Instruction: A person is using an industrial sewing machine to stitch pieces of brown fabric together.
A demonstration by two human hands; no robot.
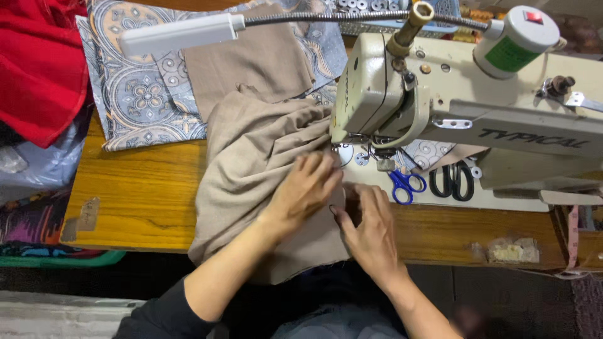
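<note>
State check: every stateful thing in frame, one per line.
Left hand: flat, pressing beige fabric.
Right hand: fingers pinching the fabric edge.
Beige fabric: bunched, draped off the table edge.
Blue scissors: lying on machine bed; blades hidden.
Black scissors: lying, blades hidden.
Lamp: looks unlit.

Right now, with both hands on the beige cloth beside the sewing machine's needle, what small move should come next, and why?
Probably slide the beige fabric edge a little further right, under the presser foot. The left hand lies flat on the cloth just short of the foot, the right hand pinches its near edge, and the cloth looks bunched, not yet flat under the sewing machine head.
</note>
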